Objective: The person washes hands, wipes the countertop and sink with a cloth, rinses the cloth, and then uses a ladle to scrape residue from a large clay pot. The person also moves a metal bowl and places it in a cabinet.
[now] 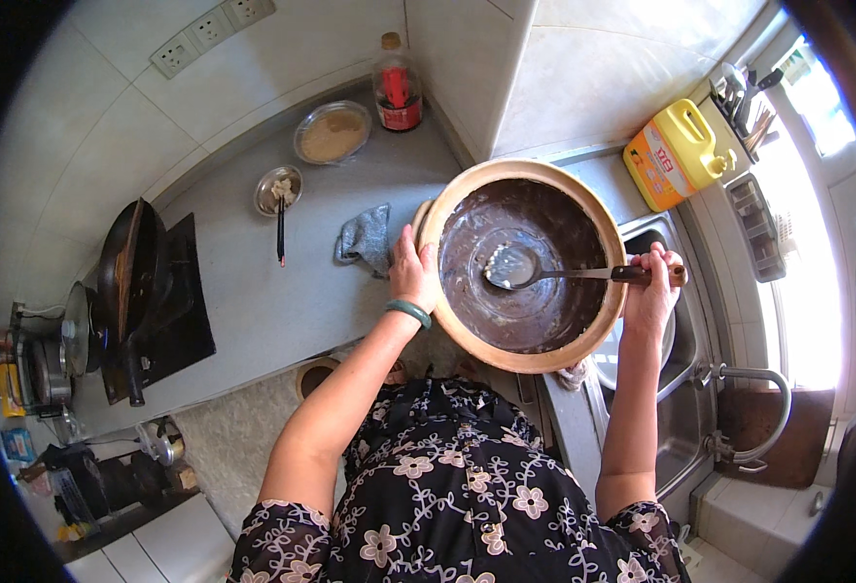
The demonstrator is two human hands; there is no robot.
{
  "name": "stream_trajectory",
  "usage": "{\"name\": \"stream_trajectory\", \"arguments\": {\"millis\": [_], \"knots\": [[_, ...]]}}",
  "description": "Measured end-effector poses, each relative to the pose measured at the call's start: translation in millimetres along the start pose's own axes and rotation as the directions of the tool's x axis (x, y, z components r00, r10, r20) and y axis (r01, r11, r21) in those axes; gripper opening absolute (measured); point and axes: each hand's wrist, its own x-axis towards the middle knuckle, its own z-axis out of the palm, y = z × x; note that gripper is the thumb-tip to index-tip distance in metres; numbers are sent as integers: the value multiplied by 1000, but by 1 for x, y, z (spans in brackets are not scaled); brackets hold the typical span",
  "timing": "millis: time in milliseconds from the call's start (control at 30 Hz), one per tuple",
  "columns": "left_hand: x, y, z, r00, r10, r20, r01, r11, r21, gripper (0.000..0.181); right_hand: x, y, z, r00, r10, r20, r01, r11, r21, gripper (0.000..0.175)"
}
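Note:
A large clay pot point(522, 358) with a tan rim and a dark glazed inside is before me. My left hand point(413, 273) grips its left side, by the loop handle point(420, 218). In my right hand point(655, 288) is the wooden-ended handle of a metal ladle point(573, 275), which reaches over the right rim. The ladle's bowl lies low inside the pot, with cloudy liquid and small white grains in it. Pale residue streaks the pot's inner wall. Left of my left hand, a crumpled grey cloth point(366, 237) lies on the counter.
Behind the cloth are a small metal bowl point(260, 191) with black chopsticks point(280, 233), a dish of tan mixture point(333, 135) and a red-labelled bottle point(398, 91). A wok point(125, 270) sits far left on a black cooktop point(187, 306). Right are a yellow detergent jug point(668, 157), sink point(694, 408) and faucet point(781, 393).

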Motion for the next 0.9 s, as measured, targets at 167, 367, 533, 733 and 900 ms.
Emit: {"name": "stream_trajectory", "arguments": {"millis": [167, 367, 533, 733, 900], "knots": [[-2, 4, -1, 998, -56, 35, 56, 998, -14, 50, -25, 10, 26, 990, -89, 110, 109, 974, -197, 19], [0, 4, -2, 996, -76, 52, 76, 997, -10, 51, -43, 16, 36, 979, -38, 202, 71, 984, -161, 19], [1, 5, -3, 994, -94, 59, 96, 995, -31, 51, -57, -36, 12, 807, 485, 336, -235, 786, -571, 7], [0, 5, -2, 992, -102, 74, 106, 993, -60, 52, -67, -44, -29, 913, 382, 142, -345, 910, -229, 11], [-1, 1, -2, 998, -53, 45, 56, 996, -66, 53, -78, -52, -15, 955, 264, 134, -207, 919, -336, 18]]}}
